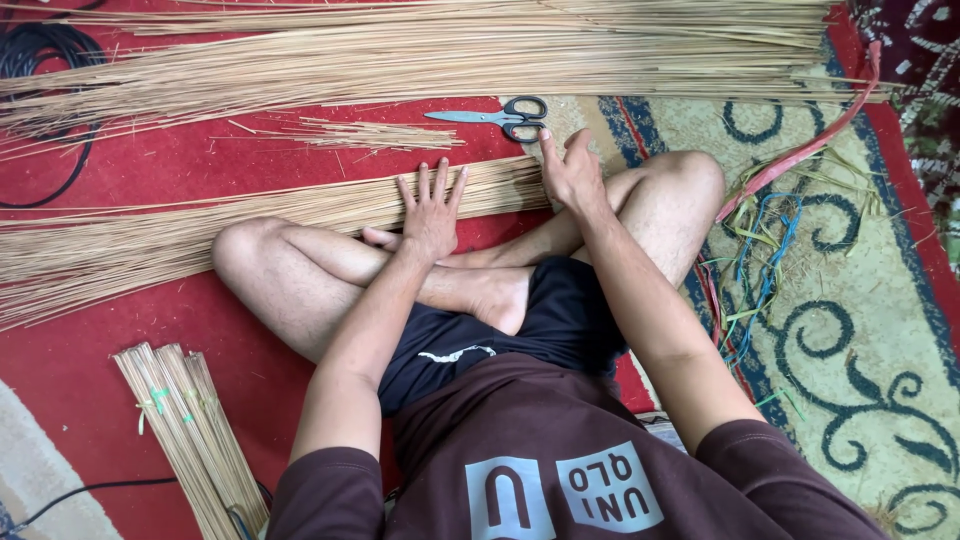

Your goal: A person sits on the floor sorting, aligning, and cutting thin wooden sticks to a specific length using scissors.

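Left hand (432, 215) flat, fingers spread, pressing the near bundle of sticks (250, 222) — right hand (572, 172) loosely open against its right end, gripping nothing — scissors (497, 118) just beyond.

Tan sticks (300, 205), black-handled scissors (505, 117), red carpet (180, 160)

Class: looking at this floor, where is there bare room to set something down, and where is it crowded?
Bare red carpet lies between the far sticks and the near sticks. The patterned rug right of the knee is open. It is crowded around the scissors and cords.
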